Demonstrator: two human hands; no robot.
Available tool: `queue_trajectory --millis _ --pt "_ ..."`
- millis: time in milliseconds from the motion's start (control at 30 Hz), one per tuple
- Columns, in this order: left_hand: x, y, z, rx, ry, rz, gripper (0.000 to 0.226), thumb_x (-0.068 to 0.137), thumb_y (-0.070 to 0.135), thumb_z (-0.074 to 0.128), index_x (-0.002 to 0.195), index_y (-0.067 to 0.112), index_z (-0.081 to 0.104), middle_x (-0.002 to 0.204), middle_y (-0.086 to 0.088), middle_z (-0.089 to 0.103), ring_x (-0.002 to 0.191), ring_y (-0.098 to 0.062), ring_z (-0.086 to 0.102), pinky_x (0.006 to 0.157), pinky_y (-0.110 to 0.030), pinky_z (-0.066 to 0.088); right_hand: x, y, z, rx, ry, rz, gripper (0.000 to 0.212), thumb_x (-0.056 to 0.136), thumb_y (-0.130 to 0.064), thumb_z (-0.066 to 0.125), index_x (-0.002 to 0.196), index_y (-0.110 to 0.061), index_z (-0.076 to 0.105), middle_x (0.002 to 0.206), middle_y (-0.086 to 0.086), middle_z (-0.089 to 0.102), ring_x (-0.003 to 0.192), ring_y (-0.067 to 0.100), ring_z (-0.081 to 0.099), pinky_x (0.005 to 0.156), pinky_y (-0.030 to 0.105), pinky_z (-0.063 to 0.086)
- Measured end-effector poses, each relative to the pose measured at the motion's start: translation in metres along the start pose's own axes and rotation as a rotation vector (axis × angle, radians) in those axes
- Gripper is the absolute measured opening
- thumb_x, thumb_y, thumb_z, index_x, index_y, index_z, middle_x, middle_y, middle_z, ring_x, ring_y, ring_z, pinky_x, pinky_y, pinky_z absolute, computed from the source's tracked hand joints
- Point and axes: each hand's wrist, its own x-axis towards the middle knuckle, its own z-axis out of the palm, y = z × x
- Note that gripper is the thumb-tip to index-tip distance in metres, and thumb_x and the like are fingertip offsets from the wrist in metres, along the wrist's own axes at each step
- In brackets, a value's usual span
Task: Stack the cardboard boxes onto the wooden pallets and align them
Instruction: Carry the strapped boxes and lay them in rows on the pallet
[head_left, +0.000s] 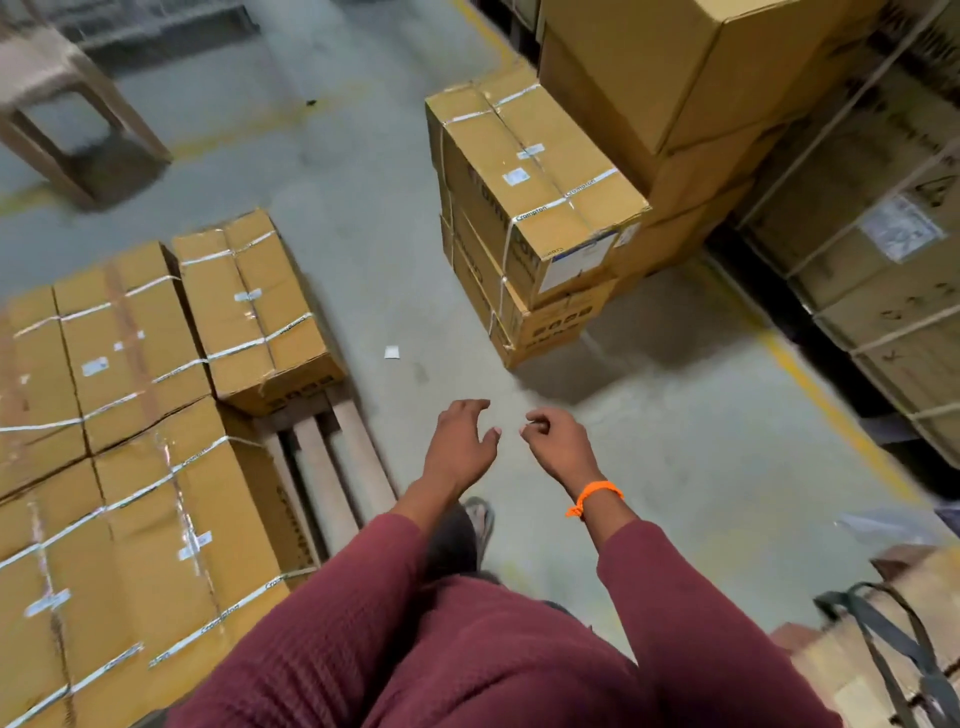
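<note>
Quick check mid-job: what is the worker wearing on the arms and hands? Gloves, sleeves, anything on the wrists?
No gloves: the left hand and right hand are bare. Both arms wear long maroon ribbed-knit sleeves, the left sleeve and right sleeve alike. A knotted orange thread band circles the right wrist.

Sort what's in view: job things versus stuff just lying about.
Job: loaded boxes on the wooden pallet; floor stack of boxes; left hand and right hand, both empty.
Lying about: plastic stool; paper scrap on the floor; black straps.
</note>
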Motion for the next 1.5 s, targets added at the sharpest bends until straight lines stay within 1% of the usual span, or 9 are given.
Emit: queue_trajectory --millis 167,400,567,700,933,1100,1233,1367,1500 --pt "0.097 0.036 0.014 -0.068 -0.053 -0.07 0.047 0.093 0.027 0.06 0.139 0.015 0.057 0.141 -0.008 0.055 0.131 -0.027 0.05 0.11 -0.035 0.039 0.086 -0.017 -0.033 0.028 0.017 0.035 0.026 0.094 -0.017 0.067 0.119 -0.012 0.07 0.108 0.005 0.072 0.098 0.016 0.064 0.081 0.017 0.041" --pt "0.26 0.091 0.018 -0.058 -0.225 -0.106 0.049 0.094 0.029 0.062 0.14 0.012 0.055 0.138 -0.008 0.059 0.128 -0.027 0.055 0.108 -0.035 0.041 0.237 -0.051 -0.101 0.023 0.091 0.164 0.037 0.096 -0.021 0.067 0.13 -0.011 0.064 0.119 0.008 0.069 0.112 0.022 0.065 0.09 0.022 0.044" --pt "0.369 0.132 -0.007 -0.147 -0.208 -0.155 0.047 0.096 0.029 0.063 0.138 0.011 0.055 0.137 -0.009 0.062 0.122 -0.027 0.059 0.099 -0.031 0.045 0.335 -0.079 -0.153 -0.012 0.14 0.13 0.048 0.095 -0.032 0.068 0.138 -0.015 0.057 0.139 0.012 0.059 0.128 0.027 0.057 0.107 0.041 0.048" --pt "0.432 0.143 -0.018 -0.201 -0.125 -0.262 0.05 0.097 0.033 0.062 0.141 0.011 0.051 0.141 -0.009 0.058 0.123 -0.029 0.058 0.096 -0.033 0.045 0.405 -0.094 -0.201 -0.016 0.273 0.123 0.061 0.093 -0.039 0.072 0.144 -0.011 0.052 0.145 0.013 0.052 0.133 0.03 0.05 0.11 0.04 0.041" --pt "0.501 0.14 -0.021 -0.198 -0.124 -0.534 0.067 0.096 0.04 0.062 0.151 0.01 0.037 0.152 -0.011 0.047 0.134 -0.031 0.05 0.106 -0.041 0.043 0.537 -0.098 -0.248 -0.061 0.245 0.198 0.086 0.085 -0.053 0.072 0.146 0.0 0.046 0.146 0.022 0.051 0.139 0.036 0.043 0.115 0.041 0.036" --pt "0.522 0.148 -0.004 -0.273 -0.087 -0.68 0.062 0.097 0.03 0.064 0.148 0.009 0.036 0.15 -0.012 0.049 0.13 -0.034 0.053 0.103 -0.042 0.043 0.565 -0.096 -0.239 -0.25 0.217 0.145 0.082 0.09 -0.06 0.061 0.152 -0.012 0.04 0.135 0.021 0.055 0.128 0.039 0.043 0.106 0.044 0.038" --pt "0.535 0.141 0.011 -0.34 -0.064 -0.72 0.057 0.093 0.024 0.067 0.143 0.017 0.041 0.143 -0.007 0.055 0.126 -0.032 0.056 0.103 -0.043 0.046 0.594 -0.092 -0.236 -0.405 0.156 0.175 0.079 0.094 -0.051 0.063 0.153 -0.006 0.035 0.15 0.025 0.041 0.137 0.043 0.039 0.112 0.052 0.037" --pt "0.541 0.143 0.016 -0.526 0.137 -0.792 0.052 0.084 0.018 0.072 0.132 0.022 0.05 0.128 -0.001 0.063 0.114 -0.024 0.06 0.096 -0.038 0.049 0.604 -0.098 -0.234 -0.36 0.162 0.117 0.077 0.094 -0.062 0.055 0.144 -0.004 0.043 0.142 0.022 0.052 0.131 0.042 0.05 0.106 0.048 0.042" --pt "0.53 0.145 -0.018 -0.502 0.458 -0.739 0.043 0.079 0.037 0.067 0.117 0.029 0.049 0.116 0.002 0.063 0.108 -0.021 0.06 0.096 -0.043 0.051 0.612 -0.114 -0.245 -0.326 0.026 0.064 0.083 0.091 -0.08 0.04 0.15 -0.022 0.045 0.145 0.016 0.054 0.136 0.036 0.048 0.111 0.048 0.04"
